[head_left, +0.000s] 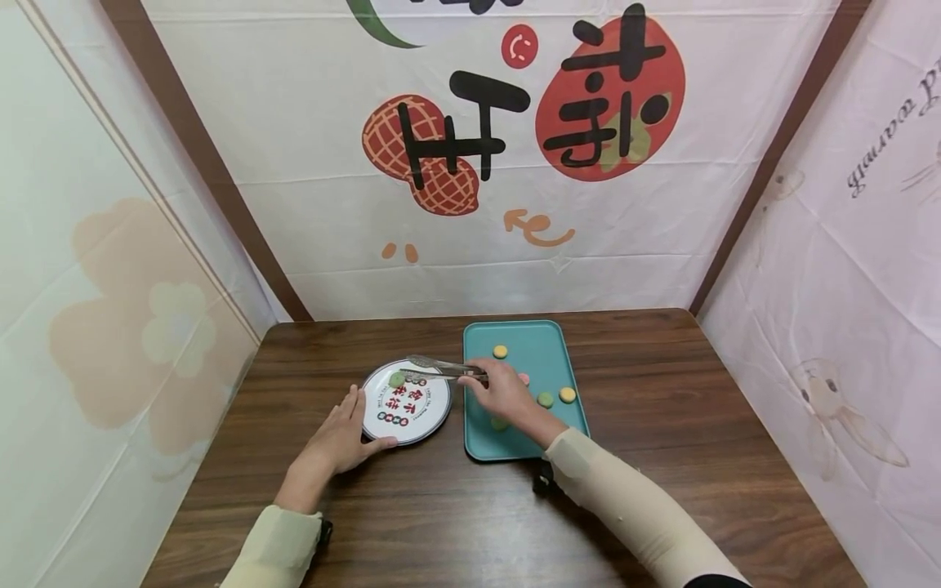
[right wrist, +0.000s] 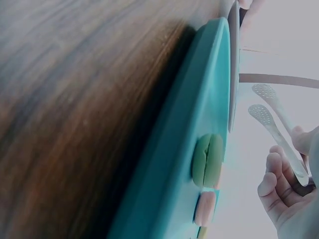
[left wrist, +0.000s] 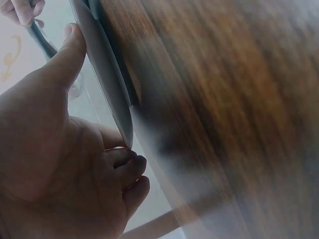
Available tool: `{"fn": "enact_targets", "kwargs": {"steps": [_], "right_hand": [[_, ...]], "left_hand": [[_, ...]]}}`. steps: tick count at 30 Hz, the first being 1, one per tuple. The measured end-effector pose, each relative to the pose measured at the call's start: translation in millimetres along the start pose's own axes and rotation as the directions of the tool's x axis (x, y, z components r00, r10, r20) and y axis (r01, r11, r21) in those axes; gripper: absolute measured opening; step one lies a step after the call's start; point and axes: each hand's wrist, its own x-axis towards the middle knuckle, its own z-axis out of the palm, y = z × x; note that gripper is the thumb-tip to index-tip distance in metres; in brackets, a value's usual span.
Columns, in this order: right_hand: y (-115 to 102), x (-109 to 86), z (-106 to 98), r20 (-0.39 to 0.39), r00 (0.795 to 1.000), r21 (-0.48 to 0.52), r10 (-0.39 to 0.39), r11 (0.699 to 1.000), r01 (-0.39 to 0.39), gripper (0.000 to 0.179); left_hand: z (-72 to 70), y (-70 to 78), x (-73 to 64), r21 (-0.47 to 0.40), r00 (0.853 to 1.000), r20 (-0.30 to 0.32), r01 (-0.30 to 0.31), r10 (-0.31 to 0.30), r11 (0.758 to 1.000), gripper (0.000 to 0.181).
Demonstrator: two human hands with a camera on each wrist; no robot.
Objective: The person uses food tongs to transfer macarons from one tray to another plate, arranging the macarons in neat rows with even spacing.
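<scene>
My right hand holds metal tongs, their perforated ends reaching over the plate with the arms apart. A green macaron lies on the white plate near its upper left rim, beside the tong ends. Against the plate's left and lower rim rests my left hand, thumb and fingers spread; in the left wrist view, the thumb and fingertips touch the plate edge. The right wrist view shows the tongs above the tray, with their ends separated.
A teal tray right of the plate carries several macarons, including a yellow one and a green one; my right forearm partly covers it. Wooden tabletop surrounds both, and a printed curtain hangs behind.
</scene>
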Motion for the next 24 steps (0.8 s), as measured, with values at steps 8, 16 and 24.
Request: {"fn": "enact_targets", "kwargs": {"steps": [8,16,24], "right_hand": [[7,-6.7,-8,-0.027,0.999,0.009,-0.019,1.0,0.019,0.041],[14,-12.5,-16,-0.048,0.999,0.053,-0.018,0.998,0.02,0.034],[18,-19.6,-28,-0.064,0.998,0.064,-0.01,0.998,0.014,0.031]], "left_hand": [[-0.3,-0.3,-0.1,0.002,1.0,0.003,0.006,-0.006,1.0,0.128],[1.5,-0.5,-1.6,-0.007,1.0,-0.01,0.003,-0.003,1.0,0.126],[2.0,-2.2,-0.8,-0.006,1.0,-0.013,0.002,-0.002,1.0,0.127]]}}
